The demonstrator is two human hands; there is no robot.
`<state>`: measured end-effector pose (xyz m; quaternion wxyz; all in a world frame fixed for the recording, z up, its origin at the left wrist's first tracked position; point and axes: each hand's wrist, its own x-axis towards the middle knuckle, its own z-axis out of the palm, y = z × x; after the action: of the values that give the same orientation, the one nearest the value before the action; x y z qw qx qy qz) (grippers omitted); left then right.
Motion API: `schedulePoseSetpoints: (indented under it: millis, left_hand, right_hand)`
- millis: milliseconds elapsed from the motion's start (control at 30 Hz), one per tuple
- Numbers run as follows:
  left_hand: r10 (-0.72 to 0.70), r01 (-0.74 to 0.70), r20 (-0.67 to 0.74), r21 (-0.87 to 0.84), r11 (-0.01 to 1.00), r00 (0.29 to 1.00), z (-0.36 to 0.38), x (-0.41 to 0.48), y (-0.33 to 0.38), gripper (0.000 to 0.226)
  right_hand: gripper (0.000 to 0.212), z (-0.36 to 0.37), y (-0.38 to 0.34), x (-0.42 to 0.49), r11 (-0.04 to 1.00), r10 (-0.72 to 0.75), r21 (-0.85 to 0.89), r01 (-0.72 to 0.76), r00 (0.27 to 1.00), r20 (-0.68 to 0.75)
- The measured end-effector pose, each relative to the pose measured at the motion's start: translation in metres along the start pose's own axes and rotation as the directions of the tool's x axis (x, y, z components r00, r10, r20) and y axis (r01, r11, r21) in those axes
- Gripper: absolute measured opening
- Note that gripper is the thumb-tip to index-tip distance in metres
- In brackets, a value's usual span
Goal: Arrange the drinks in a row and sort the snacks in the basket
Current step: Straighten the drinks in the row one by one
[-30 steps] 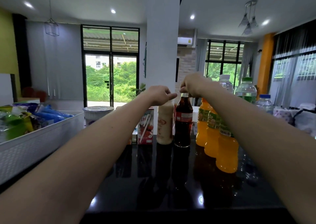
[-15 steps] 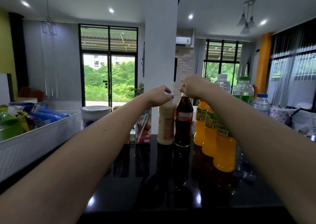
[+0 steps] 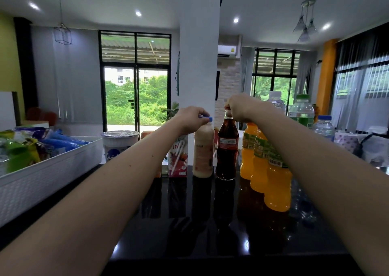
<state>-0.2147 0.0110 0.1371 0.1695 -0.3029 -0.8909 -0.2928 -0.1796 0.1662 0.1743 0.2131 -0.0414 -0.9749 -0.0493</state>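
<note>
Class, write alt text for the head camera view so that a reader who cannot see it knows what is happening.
Two bare arms reach over a glossy black counter: the left hand pinches the blue cap of a cream milk bottle, the right hand grips the neck of a cola bottle. Three orange juice bottles stand right; a white basket of snacks sits left.

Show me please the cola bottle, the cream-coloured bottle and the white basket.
cola bottle (image 3: 227, 147), head view, red label.
cream-coloured bottle (image 3: 203, 155), head view, middle of body.
white basket (image 3: 42, 179), head view, front wall.
</note>
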Motion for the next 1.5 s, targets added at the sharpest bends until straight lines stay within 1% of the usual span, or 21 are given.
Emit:
schedulePoseSetpoints:
  millis: [167,400,467,533,600,667,733,800,867,933,1000,1067,1100,1167,1233,1333,1400,1500]
  left_hand:
    - [-0.001,0.001,-0.009,-0.001,1.000,1.000,0.002,-0.001,-0.002,0.034]
    - [0.002,-0.002,-0.013,0.006,1.000,1.000,0.008,-0.001,-0.003,0.036]
    - [-0.003,0.003,-0.010,0.059,0.998,1.000,0.009,-0.004,-0.002,0.038]
    - [-0.006,0.009,-0.017,0.167,0.986,1.000,0.009,-0.009,0.000,0.045]
    - [0.032,-0.016,-0.063,0.243,0.970,0.998,0.012,-0.016,0.002,0.053]
    - [0.120,-0.082,-0.117,0.288,0.954,0.986,0.015,-0.030,0.008,0.056]
    - [0.208,-0.156,-0.141,0.313,0.937,0.968,0.024,-0.051,0.016,0.054]
    - [0.231,-0.185,-0.126,0.299,0.936,0.965,0.039,-0.077,0.022,0.053]
    - [0.172,-0.161,-0.017,0.280,0.946,0.985,0.058,-0.102,0.024,0.053]
    - [0.049,-0.088,0.141,0.287,0.954,0.989,0.074,-0.121,0.023,0.053]
    - [-0.084,0.005,0.271,0.278,0.960,0.959,0.083,-0.136,0.022,0.062]
    - [-0.170,0.066,0.348,0.293,0.954,0.922,0.085,-0.148,0.023,0.072]
    - [-0.198,0.086,0.363,0.302,0.949,0.911,0.085,-0.152,0.023,0.075]
    - [-0.229,0.109,0.367,0.320,0.941,0.902,0.083,-0.157,0.022,0.078]
    - [-0.240,0.109,0.375,0.338,0.935,0.895,0.082,-0.159,0.023,0.080]
    - [-0.240,0.115,0.368,0.331,0.937,0.898,0.084,-0.159,0.024,0.081]
    - [-0.233,0.112,0.364,0.323,0.940,0.902,0.084,-0.160,0.024,0.080]
    - [-0.226,0.110,0.359,0.315,0.943,0.905,0.083,-0.160,0.023,0.080]
  right_hand:
    - [0.017,0.003,0.004,0.001,0.998,0.004,0.058,-0.005,1.000,0.014]
    - [0.020,0.004,0.008,-0.002,0.999,-0.021,0.027,0.021,1.000,0.010]
    - [0.019,0.003,0.007,-0.003,1.000,-0.012,0.018,0.012,1.000,0.016]
    - [0.026,0.001,0.002,-0.007,1.000,0.006,0.016,-0.007,0.999,0.038]
    - [0.042,-0.004,-0.001,-0.012,0.996,0.032,0.079,-0.036,0.998,0.055]
    - [0.055,-0.019,-0.001,-0.023,0.993,0.018,0.113,-0.019,1.000,0.010]
    - [0.050,-0.041,0.004,-0.037,0.994,-0.003,0.108,0.003,1.000,0.007]
    - [0.041,-0.061,0.012,-0.054,0.994,0.003,0.111,-0.008,0.999,0.039]
    - [0.035,-0.072,0.021,-0.072,0.994,0.014,0.106,-0.024,0.996,0.089]
    - [0.032,-0.077,0.030,-0.085,0.992,0.045,0.113,-0.064,0.986,0.162]
    - [0.032,-0.078,0.034,-0.099,0.986,0.074,0.125,-0.110,0.962,0.261]
    - [0.035,-0.075,0.037,-0.112,0.979,0.107,0.131,-0.158,0.937,0.333]
    - [0.036,-0.073,0.037,-0.119,0.975,0.121,0.136,-0.178,0.929,0.350]
    - [0.037,-0.068,0.036,-0.130,0.967,0.133,0.163,-0.196,0.933,0.335]
    - [0.036,-0.062,0.036,-0.137,0.970,0.124,0.167,-0.174,0.954,0.272]
    - [0.033,-0.057,0.035,-0.142,0.993,0.083,0.073,-0.095,0.984,0.156]
    - [0.031,-0.057,0.037,-0.144,0.995,0.070,0.066,-0.081,0.985,0.155]
    - [0.032,-0.062,0.042,-0.147,0.989,0.057,0.122,-0.083,0.977,0.204]
